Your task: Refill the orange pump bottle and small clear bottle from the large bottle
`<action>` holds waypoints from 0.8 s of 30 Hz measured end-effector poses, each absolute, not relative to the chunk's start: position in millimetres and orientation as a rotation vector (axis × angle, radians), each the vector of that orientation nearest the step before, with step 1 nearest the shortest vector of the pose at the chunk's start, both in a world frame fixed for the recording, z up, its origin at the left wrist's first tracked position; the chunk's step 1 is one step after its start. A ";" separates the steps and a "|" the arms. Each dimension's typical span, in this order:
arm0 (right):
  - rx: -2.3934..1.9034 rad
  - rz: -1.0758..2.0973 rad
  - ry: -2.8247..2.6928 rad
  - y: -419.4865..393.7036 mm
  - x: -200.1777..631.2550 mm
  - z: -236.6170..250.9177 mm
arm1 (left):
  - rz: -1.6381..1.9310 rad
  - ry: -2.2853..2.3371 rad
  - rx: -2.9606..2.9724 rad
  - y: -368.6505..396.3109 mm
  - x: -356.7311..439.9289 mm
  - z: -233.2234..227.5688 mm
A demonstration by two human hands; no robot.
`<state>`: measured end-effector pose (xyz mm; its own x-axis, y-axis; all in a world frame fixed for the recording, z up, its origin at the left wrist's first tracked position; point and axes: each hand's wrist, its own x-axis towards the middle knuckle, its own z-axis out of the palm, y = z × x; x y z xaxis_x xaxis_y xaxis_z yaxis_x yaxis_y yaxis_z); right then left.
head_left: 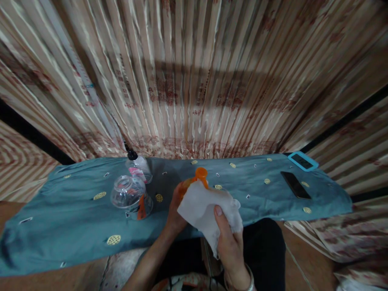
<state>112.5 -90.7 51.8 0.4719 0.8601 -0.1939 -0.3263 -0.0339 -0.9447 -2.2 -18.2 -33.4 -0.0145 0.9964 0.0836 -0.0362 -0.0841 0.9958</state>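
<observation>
Near the front edge of the bench, my left hand (177, 208) is closed around an orange plastic object with a round, flared end (201, 173). Its lower part is hidden behind a white cloth (200, 204), so I cannot tell its kind. My right hand (228, 238) grips this cloth, thumb on top and the other fingers underneath. The cloth lies against the orange object and hangs down in a point. To the left of my hands stands a clear plastic jar (129, 196) with a domed top and an orange patch on its side.
Behind the jar is a clear bottle (138, 167) with a black top and pink-and-white label. On the right lie a black phone (295, 185) and a blue-framed digital timer (302, 161). A teal patterned cloth (81, 218) covers the bench. Pleated curtains (194, 81) hang close behind.
</observation>
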 end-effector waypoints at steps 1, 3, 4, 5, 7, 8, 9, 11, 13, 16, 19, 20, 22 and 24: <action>-1.271 1.022 -0.516 -92.4 114.9 50.4 | 1.308 1.158 1.192 -18.6 -0.9 -30.7; -1.282 0.996 -0.475 -94.7 118.6 47.1 | 1.328 1.130 1.144 -19.8 0.2 -27.4; -1.288 0.984 -0.458 -95.5 120.0 45.1 | 1.337 1.111 1.140 -20.6 0.1 -26.9; -1.296 0.975 -0.444 -96.2 121.0 43.1 | 1.350 1.093 1.140 -21.4 -0.3 -27.0; -1.306 0.973 -0.431 -97.1 122.1 40.1 | 1.373 1.078 1.146 -22.7 -1.3 -28.4; -1.308 0.975 -0.432 -97.2 122.2 39.7 | 1.377 1.083 1.155 -23.0 -1.6 -29.3; -1.307 0.977 -0.437 -97.1 121.8 40.3 | 1.376 1.097 1.166 -23.1 -1.9 -30.3; -1.292 0.986 -0.458 -95.9 120.0 44.6 | 1.360 1.135 1.201 -22.5 -2.0 -31.8; -1.268 0.986 -0.482 -93.4 117.6 51.1 | 1.345 1.163 1.249 -21.6 -2.2 -32.8; -1.246 0.960 -0.507 -89.7 117.8 57.8 | 1.324 1.173 1.327 -21.6 -4.4 -33.1; -1.255 0.916 -0.519 -89.0 127.4 55.3 | 1.292 1.172 1.378 -24.2 -8.2 -32.6; -1.269 0.892 -0.520 -89.2 132.3 52.8 | 1.282 1.175 1.386 -25.1 -9.3 -32.5; -1.309 0.829 -0.523 -88.9 142.2 47.2 | 1.270 1.191 1.390 -26.5 -10.8 -32.5; -1.335 0.778 -0.550 -85.8 148.3 41.6 | 1.265 1.199 1.394 -26.7 -11.1 -32.9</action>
<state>148.3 -85.8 41.6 0.6390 0.7652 -0.0783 -0.1813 0.0510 -0.9821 -11.1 -26.7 -32.9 0.0155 0.9889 0.1476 0.0944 -0.1484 0.9844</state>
